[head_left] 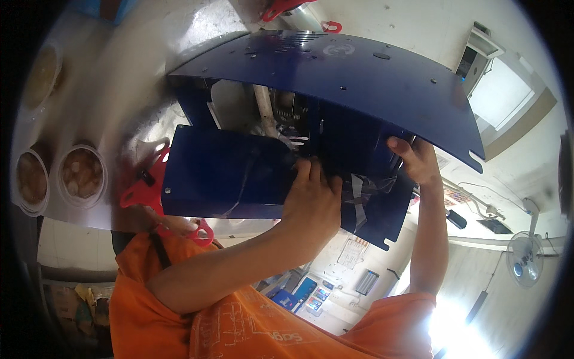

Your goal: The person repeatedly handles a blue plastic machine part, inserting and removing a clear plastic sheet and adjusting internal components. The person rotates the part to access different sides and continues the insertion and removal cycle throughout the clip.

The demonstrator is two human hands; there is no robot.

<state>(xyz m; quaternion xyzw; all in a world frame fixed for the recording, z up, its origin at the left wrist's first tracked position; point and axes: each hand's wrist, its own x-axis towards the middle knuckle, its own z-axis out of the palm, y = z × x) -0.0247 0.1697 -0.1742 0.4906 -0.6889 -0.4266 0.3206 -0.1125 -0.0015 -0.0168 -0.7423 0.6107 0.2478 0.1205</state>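
Observation:
A large dark-blue sheet-metal housing (pixel 382 78) stands tilted in front of me, its slotted, studded top panel overhanging an open gap. Inside the gap show a pale rod (pixel 264 110) and a metal coil spring (pixel 286 106). My left hand (pixel 314 200) is closed at the inner edge of the lower blue panel (pixel 221 173); its bunched fingertips reach into the gap, and what they pinch is hidden. At the right end my right hand (pixel 418 158) grips the housing, thumb on the near side, other fingers mostly out of sight. Clear film (pixel 359 200) clings to the lower panel between both hands.
Red metal brackets (pixel 140 188) stick out beside the housing's left end, and another red part (pixel 281 8) lies beyond it. Round plastic tubs (pixel 82 176) of small parts stand on the shiny metal worktop (pixel 128 102) at left. A fan (pixel 526 257) is far right.

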